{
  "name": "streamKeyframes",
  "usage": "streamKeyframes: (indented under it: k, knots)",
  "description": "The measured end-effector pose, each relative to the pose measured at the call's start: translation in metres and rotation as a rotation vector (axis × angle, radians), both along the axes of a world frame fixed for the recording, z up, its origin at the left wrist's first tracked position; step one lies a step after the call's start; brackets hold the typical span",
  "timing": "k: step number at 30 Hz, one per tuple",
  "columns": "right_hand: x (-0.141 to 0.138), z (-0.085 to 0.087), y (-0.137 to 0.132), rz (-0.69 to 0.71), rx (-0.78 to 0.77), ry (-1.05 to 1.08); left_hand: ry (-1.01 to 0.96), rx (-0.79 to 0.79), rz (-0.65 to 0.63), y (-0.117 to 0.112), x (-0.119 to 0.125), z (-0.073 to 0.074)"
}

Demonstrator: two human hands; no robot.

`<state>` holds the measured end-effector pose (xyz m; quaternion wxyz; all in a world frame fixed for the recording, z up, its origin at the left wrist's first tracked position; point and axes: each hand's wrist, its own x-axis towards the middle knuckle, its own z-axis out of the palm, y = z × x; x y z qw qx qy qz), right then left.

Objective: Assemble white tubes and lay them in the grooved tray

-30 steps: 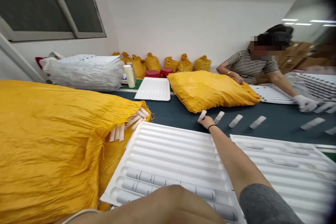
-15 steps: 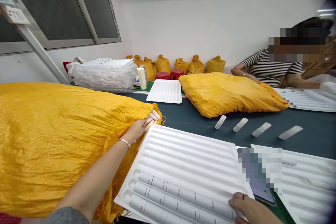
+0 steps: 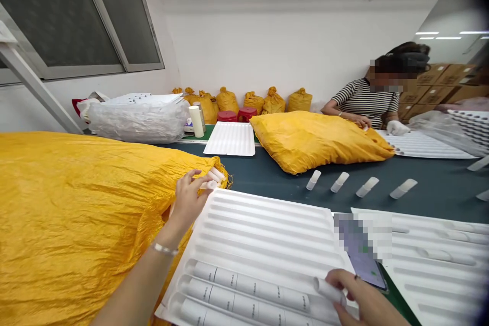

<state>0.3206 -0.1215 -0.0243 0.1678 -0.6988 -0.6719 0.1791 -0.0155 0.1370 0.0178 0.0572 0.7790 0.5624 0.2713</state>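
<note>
Okay, right hand (image 3: 355,293) has a short white tube (image 3: 327,290) pinched between thumb and fingers, over the tray (image 3: 267,224) by its right edge, toward the near end; can't tell if tube touches tray. Left hand (image 3: 188,206) is at the mouth of the yellow sack (image 3: 95,204), just beside the tray's far left corner, thumb and fingers curled about a white tube end (image 3: 211,184); firm grip or not, can't tell.

Handling, my guess: short tube is light, fairly stiff, thin-walled plastic, smooth enough to slip or roll; likelier to dent than shatter. Best hold is mid-wall, thumb opposite fingers, light squeeze, ends left free. Sack looks soft and baggy, so its frayed rim could snag; tubes there are best taken by the ends that poke out.

Edges: printed tubes (image 3: 252,285) lie in the grooves along the tray's near edge, so low wrist moves could knock them. Phone (image 3: 362,254), partly blurred, sits just beside the tray's right edge, tight for the right hand. Most room is over the bare grooves up to the far edge. Past the far right corner, four upright pieces (image 3: 314,180) stand spaced on the dark surface (image 3: 248,175), probably easy to tip
</note>
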Motion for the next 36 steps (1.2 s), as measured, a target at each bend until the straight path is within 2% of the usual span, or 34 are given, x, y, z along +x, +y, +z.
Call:
streamKeyframes:
  k: [2, 4, 5, 8, 10, 14, 16, 19, 23, 29, 33, 36]
  knots:
    - [-0.004, 0.010, 0.010, -0.083, 0.039, 0.110, -0.280, 0.080, -0.218, -0.036, 0.011, 0.008]
    - [-0.018, 0.022, 0.022, -0.097, 0.134, 0.285, -0.533, -0.020, -0.424, -0.069, 0.027, 0.011]
    - [-0.027, 0.029, 0.028, -0.074, 0.181, 0.396, -0.593, -0.079, -0.501, -0.082, 0.035, 0.011]
    - [-0.053, 0.048, 0.045, 0.040, 0.279, 0.661, -0.529, -0.153, -0.680, -0.110, 0.053, 0.010]
    - [-0.061, 0.060, 0.050, 0.129, 0.354, 0.631, -0.404, -0.133, -0.758, -0.120, 0.057, 0.010]
    - [-0.061, 0.075, 0.045, 0.384, 0.470, 0.294, -0.237, -0.077, -0.804, -0.131, 0.050, 0.011]
    - [-0.061, 0.076, 0.039, 0.447, 0.489, 0.215, -0.210, -0.049, -0.805, -0.135, 0.045, 0.012]
    - [-0.064, 0.072, 0.033, 0.424, 0.535, 0.199, -0.208, -0.079, -0.761, -0.137, 0.043, 0.013]
    - [-0.065, 0.063, 0.033, 0.360, 0.535, 0.249, -0.164, -0.181, -0.811, -0.136, 0.048, 0.016]
    - [-0.064, 0.057, 0.036, 0.241, 0.390, 0.363, -0.154, 0.007, -0.834, -0.141, 0.059, 0.012]
    - [-0.072, 0.053, 0.030, 0.294, 0.398, 0.392, -0.152, -0.029, -0.851, -0.151, 0.057, 0.003]
    - [-0.081, 0.044, 0.039, 0.436, 0.252, 0.288, -0.101, -0.138, -0.815, -0.159, 0.047, -0.011]
